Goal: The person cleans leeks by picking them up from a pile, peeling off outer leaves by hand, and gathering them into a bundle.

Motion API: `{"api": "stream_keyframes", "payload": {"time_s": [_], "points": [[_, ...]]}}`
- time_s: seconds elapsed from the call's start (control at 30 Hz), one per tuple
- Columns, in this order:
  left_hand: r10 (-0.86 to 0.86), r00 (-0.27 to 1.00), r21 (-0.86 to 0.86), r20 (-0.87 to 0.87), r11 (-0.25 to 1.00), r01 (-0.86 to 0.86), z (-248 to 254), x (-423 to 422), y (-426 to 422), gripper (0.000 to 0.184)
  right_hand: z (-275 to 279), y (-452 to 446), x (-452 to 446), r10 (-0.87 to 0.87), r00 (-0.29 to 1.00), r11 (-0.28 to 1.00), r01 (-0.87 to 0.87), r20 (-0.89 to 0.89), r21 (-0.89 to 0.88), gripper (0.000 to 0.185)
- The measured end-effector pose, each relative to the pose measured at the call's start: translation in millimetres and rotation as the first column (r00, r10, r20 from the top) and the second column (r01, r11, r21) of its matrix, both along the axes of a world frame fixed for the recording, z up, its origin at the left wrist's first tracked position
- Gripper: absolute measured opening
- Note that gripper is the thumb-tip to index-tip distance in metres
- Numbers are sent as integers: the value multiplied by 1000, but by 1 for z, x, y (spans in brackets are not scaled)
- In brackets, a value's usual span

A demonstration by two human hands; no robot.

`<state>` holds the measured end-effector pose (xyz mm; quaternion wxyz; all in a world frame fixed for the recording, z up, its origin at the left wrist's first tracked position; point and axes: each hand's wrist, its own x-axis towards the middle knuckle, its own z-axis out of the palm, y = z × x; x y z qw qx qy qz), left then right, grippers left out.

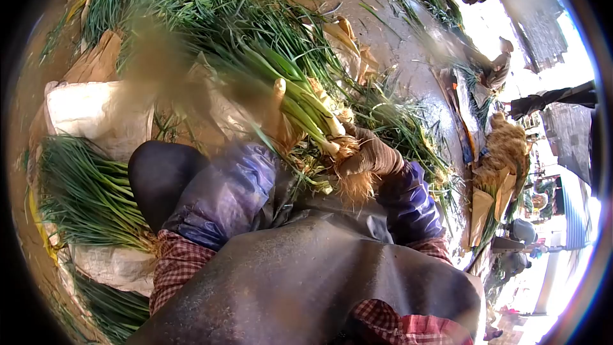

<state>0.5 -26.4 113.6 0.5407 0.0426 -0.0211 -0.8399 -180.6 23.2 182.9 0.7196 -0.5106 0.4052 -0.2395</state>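
From the head view: gripping onions (306,112) by the roots (354,182) in the gloved right hand (373,156), just beyond the apron (306,262); cannot tell whether closed on them too with the left hand (282,124), just beside. Facing a green heap (236,25), with a bundle (96,188) beside the left knee (167,176).
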Motion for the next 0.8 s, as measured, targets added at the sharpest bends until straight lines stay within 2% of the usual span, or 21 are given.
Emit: {"api": "stream_keyframes", "payload": {"time_s": [0.07, 0.1, 0.13, 0.17, 0.2, 0.23, 0.3, 0.33, 0.37, 0.4, 0.43, 0.47, 0.5, 0.57, 0.6, 0.63, 0.67, 0.7, 0.73, 0.77, 0.8], "points": [[-53, 998, -18, -22, 998, 53, -20, 2, -11, 64, 10, 1, 5, 15, 1000, 999, -16, 14, 29, 97], [-103, 994, -36, -43, 994, 102, -26, 3, -20, 63, 18, 1, 6, 79, 994, 996, -83, -74, -41, 97], [-288, 937, -449, -200, 876, 174, -30, 3, -35, 58, 23, -1, 6, 136, 977, 982, -155, -165, -105, 96], [-200, 974, -344, -103, 926, 154, -15, 10, -33, 49, 17, -6, -2, 148, 987, 989, -148, 55, -6, 101], [-129, 992, -239, 14, 963, 129, 0, 17, -30, 39, 11, -14, -9, 159, 986, 927, -163, -39, -336, 102], [-72, 995, -131, 64, 988, 80, 16, 22, -30, 34, 10, -13, -16, 85, 996, 938, -67, 40, -341, 101], [135, 990, 116, 38, 984, -138, 41, 28, -33, 24, 18, -2, -12, -89, 965, 962, 148, 248, -230, 104], [209, 978, 169, 0, 964, -206, 50, 30, -34, 19, 17, 1, -8, -127, 950, 969, 179, 284, -168, 106], [231, 949, -3, -214, 971, -237, 44, 31, -40, 17, 12, 0, -6, -153, 941, 979, 187, 303, -86, 106], [235, 947, -12, -220, 970, -243, 54, 32, -38, 17, 13, 0, 1, -184, 930, 981, 195, 319, -3, 106], [288, 949, 59, -131, 957, -283, 63, 30, -33, 15, 9, 4, 15, -174, 972, 893, 224, 160, -390, 102], [331, 943, 131, -36, 937, -324, 69, 26, -29, 13, 11, 10, 34, -224, 975, 682, 159, 3, -714, 98], [328, 944, 129, 20, 936, -328, 66, 21, -27, 14, 1, 10, 33, -300, 947, 631, 107, -113, -768, 93], [266, 964, 116, -8, 958, -264, 46, 6, -29, 17, -19, 12, 31, -457, 828, 545, -30, -326, -838, 85], [290, 956, 94, 50, 951, -293, 35, 0, -30, 20, -22, 3, 48, -547, 827, 517, 212, -130, -829, 64], [294, 951, 38, 99, 953, -299, 26, 0, -32, 22, -17, 0, 53, -532, 844, 640, 351, -64, -684, 55], [320, 939, 80, 125, 940, -331, 33, 3, -31, 23, -12, -4, 58, -551, 835, 718, 482, 14, -501, 45], [343, 927, 123, 152, 924, -362, 40, 7, -29, 23, 4, 0, 62, -524, 840, 647, 285, -140, -707, 43], [330, 933, 133, 143, 928, -349, 41, 11, -28, 20, 19, 4, 66, -550, 792, 518, 75, -265, -852, 41], [332, 932, 134, 143, 927, -351, 42, 14, -29, 20, 13, 11, 68, -487, 866, 611, 249, -110, -751, 41], [268, 954, 114, 131, 952, -283, 42, 16, -31, 17, 8, 18, 70, -454, 888, 689, 402, 73, -604, 41]]}}
